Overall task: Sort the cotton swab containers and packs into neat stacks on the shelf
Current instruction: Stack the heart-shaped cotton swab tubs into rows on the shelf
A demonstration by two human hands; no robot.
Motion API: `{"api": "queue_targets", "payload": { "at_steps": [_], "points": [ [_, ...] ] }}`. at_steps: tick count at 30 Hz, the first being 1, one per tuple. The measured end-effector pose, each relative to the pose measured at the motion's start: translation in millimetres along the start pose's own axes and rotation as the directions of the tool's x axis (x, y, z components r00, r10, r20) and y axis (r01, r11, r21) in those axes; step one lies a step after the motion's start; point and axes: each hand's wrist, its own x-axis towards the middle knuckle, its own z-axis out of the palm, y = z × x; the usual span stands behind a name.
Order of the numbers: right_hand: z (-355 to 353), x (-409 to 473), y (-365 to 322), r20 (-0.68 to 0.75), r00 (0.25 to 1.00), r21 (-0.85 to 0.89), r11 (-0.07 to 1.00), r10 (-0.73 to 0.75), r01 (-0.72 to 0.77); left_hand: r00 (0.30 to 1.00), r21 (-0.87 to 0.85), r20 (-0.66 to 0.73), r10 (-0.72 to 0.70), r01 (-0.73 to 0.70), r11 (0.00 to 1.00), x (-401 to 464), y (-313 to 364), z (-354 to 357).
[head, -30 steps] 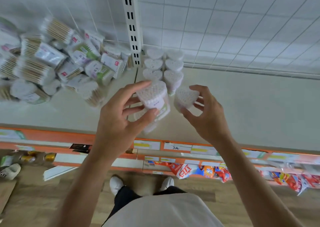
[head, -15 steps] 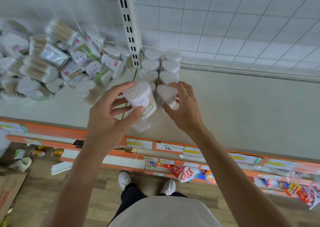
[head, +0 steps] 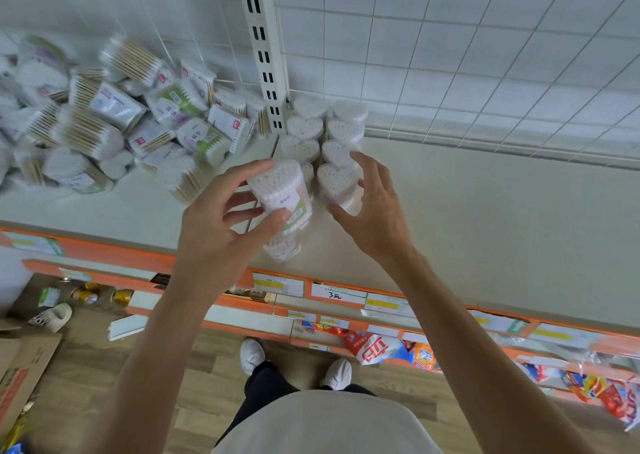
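A clear heart-shaped tub of white cotton swabs (head: 335, 180) settles at the front of the right-hand row on the cream shelf (head: 485, 211), the right hand (head: 372, 211) curled loosely about it. The left hand (head: 221, 225) grips a round labelled swab tub (head: 280, 194), likely next for the shorter left row. A jumbled heap of swab packs (head: 114, 121) waits beside the slotted upright (head: 263, 48).

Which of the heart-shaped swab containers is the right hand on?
The front heart container of the right-hand row, nearest the shelf edge. The right hand wraps it; the hearts behind stand untouched.
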Motion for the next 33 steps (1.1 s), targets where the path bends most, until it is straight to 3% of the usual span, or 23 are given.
{"api": "queue_targets", "payload": {
  "at_steps": [2, 7, 10, 13, 22, 28, 33],
  "points": [
    [-18.7, -8.5, -11.2, 0.016, 1.000, -0.016, 1.000, 0.014, -0.014, 1.000, 0.036, 0.011, 0.024, -0.024, 0.999, -0.6, 0.5, 1.3],
    [-81.2, -46.5, -56.0, -0.054, 0.998, 0.280, 0.960, 0.018, -0.003, 0.952, 0.264, 0.115, 0.285, -0.306, 0.915, 6.6, 12.5, 17.4],
    [-86.7, -57.1, -66.2, -0.015, 1.000, 0.204, 0.979, -0.007, 0.010, 0.921, 0.324, 0.181, 0.346, -0.388, 0.863, 14.0, 16.7, 36.5],
    [-80.2, -58.2, -64.2, -0.063, 0.998, 0.082, 0.996, -0.023, 0.028, 0.899, 0.355, 0.238, 0.368, -0.433, 0.828, 16.1, 17.5, 50.1],
    [-78.3, -59.8, -51.9, -0.053, 0.998, -0.090, 0.995, -0.043, 0.038, 0.871, 0.393, 0.409, 0.271, -0.436, 0.810, 10.7, 14.3, 38.4],
    [-66.6, -53.0, -42.9, -0.027, 1.000, -0.079, 0.997, -0.014, 0.011, 0.934, 0.535, 0.334, 0.126, -0.298, 0.791, 16.3, 5.4, 3.6],
    [-47.6, -46.6, -36.6, 0.032, 0.999, -0.091, 0.996, -0.010, 0.013, 0.940, 0.580, 0.335, 0.057, -0.254, 0.774, 14.5, 1.5, -1.3]
  ]
}}
